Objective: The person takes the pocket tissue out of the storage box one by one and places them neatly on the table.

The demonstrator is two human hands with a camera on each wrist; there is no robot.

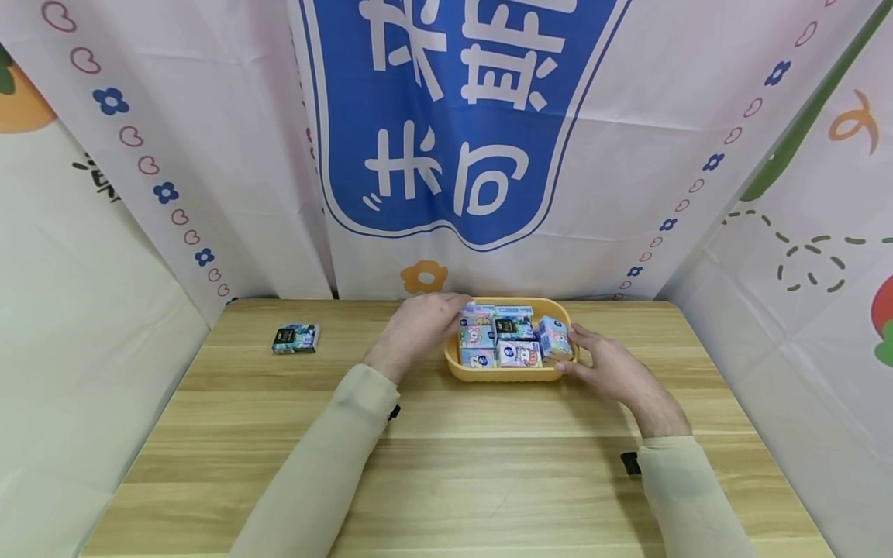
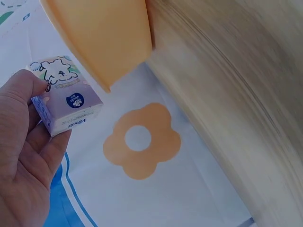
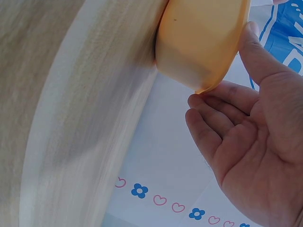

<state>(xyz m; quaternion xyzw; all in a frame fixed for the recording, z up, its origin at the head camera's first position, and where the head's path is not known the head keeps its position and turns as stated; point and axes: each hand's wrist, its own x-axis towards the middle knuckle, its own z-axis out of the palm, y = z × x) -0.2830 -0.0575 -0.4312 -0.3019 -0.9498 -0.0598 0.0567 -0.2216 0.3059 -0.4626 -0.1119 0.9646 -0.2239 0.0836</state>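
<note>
In the head view, a yellow basket stands at the back of the table with several small packs of pocket tissues inside. My left hand is over its left end. The left wrist view shows that hand pinching a purple pack of tissues between thumb and fingers, beside the basket rim. At the other end, my right hand grips the basket's edge, thumb and fingertips spread along the rim. A tilted pack of tissues lies in the basket near those fingers.
A dark blue pack of tissues lies alone on the wooden table, left of the basket. Behind the table's back edge hangs a white cloth with a blue emblem. Printed sheets flank both sides.
</note>
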